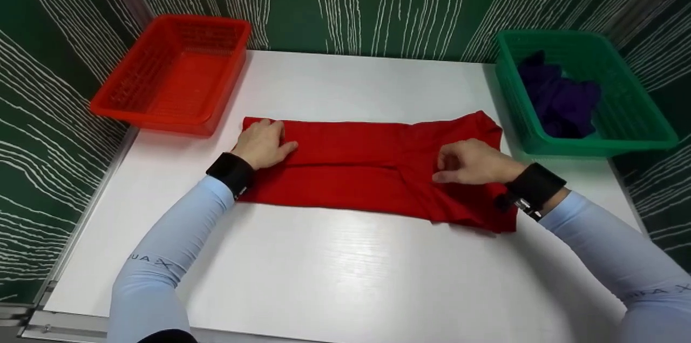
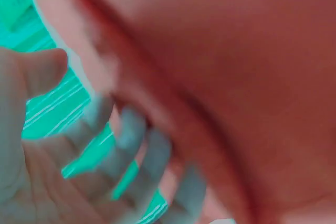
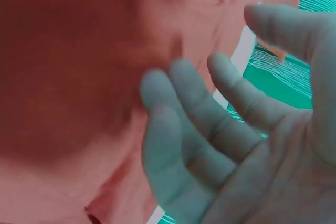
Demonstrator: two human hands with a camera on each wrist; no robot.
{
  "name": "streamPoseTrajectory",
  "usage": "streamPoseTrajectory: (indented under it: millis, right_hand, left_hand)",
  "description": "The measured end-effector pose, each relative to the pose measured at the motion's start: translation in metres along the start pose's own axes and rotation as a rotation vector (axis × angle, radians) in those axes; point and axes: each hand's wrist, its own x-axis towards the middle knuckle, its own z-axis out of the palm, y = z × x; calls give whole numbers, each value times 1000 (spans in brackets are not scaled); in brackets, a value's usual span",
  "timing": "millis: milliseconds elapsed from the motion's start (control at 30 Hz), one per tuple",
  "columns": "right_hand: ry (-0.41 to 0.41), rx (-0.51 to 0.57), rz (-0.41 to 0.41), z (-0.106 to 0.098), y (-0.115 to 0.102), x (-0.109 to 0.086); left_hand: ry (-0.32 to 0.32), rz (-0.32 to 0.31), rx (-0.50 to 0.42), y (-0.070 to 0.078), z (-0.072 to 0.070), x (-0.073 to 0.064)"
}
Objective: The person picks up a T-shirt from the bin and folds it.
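Observation:
A red garment lies in a long folded strip across the white table, with a lengthwise seam where two folded sides meet. Its right end is wider and wrinkled. My left hand rests on the left end of the cloth; in the left wrist view its loosely bent fingers touch a fold of the red fabric. Over the right end is my right hand, loosely curled. The right wrist view shows its fingers relaxed near the cloth, with nothing between them and the thumb.
A red plastic basket stands at the back left of the table. At the back right, a green basket holds crumpled purple cloth. Green walls with white lines enclose the back and sides.

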Motion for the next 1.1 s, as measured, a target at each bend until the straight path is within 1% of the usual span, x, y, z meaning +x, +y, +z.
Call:
streamPoseTrajectory:
  millis: [67,167,200,267,300,333,400,467,533,567,600,633,700,733,767,800,867,933,967,1033,1100]
  right_hand:
    - [-34,-86,14,7,-1,0]
    - [-154,-173,41,10,-10,0]
    - [-174,-190,49,10,-13,0]
    - [-161,-200,46,6,-17,2]
    - [-139,-192,38,4,-18,4]
    - [-103,-185,28,2,-19,7]
    - [1,-178,-4,-1,-21,17]
    - [117,-199,-50,-2,-25,34]
    - [193,-243,-86,0,-31,55]
    - [202,-268,-97,2,-34,67]
    - [194,-287,-102,5,-37,77]
    - [172,-306,-103,9,-41,87]
    - [96,-330,-83,18,-46,101]
    - [54,-332,-67,22,-48,105]
    - [16,-326,-51,26,-49,108]
    - [-12,-310,-39,29,-49,109]
    - [-47,-276,-14,32,-45,108]
    - [-55,-224,6,31,-35,103]
    - [-57,-197,18,29,-27,100]
    - [-54,-152,54,23,-7,91]
    - [-31,-121,107,17,19,79]
  left_hand:
    - [10,-55,35,3,5,-1]
    - [-73,-132,105,12,9,0]
    - [-99,-150,124,16,9,0]
    - [-139,-173,142,25,7,2]
    - [-150,-172,146,31,6,4]
    - [-147,-158,142,39,5,5]
    - [-128,-107,113,59,4,11]
    - [-104,-24,72,83,5,19]
    - [-97,59,27,110,10,29]
    - [-108,91,8,121,13,35]
    - [-119,114,-3,131,19,43]
    - [-139,130,-15,140,24,49]
    - [-185,127,-12,151,35,59]
    - [-210,119,-6,153,39,64]
    - [-237,100,6,152,45,69]
    - [-265,78,14,151,48,72]
    - [-320,32,34,141,51,76]
    - [-359,-17,38,125,53,80]
    - [-378,-46,29,117,50,79]
    - [-402,-103,6,98,40,71]
    - [-398,-160,-18,76,30,64]
